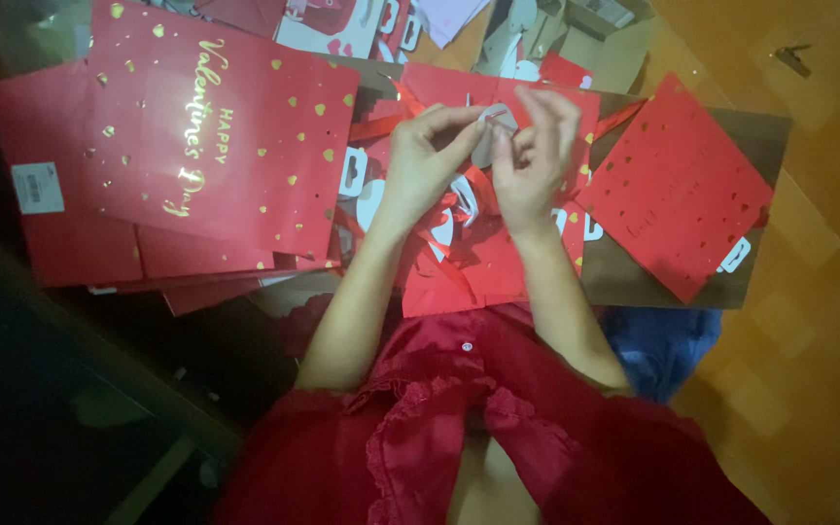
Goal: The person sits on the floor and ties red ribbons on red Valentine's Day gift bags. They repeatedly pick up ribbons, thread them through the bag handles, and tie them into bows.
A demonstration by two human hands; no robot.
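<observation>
My left hand (pixel 427 156) and my right hand (pixel 535 156) meet over a flat red paper gift bag (pixel 483 262) lying in front of me. Both pinch a small white tag (pixel 495 131) with a thin red ribbon (pixel 464 190) running from it. The fingers of both hands are closed around the tag and ribbon. The ribbon's loose loops lie under my palms, partly hidden.
A stack of flat red gift bags with gold hearts (pixel 196 146) lies at the left. Another red bag on a brown sheet (pixel 682 194) sits at the right. White cut-out pieces (pixel 352 170) are scattered between. Orange floor (pixel 809 321) runs along the right, blue cloth (pixel 663 345) by my knee.
</observation>
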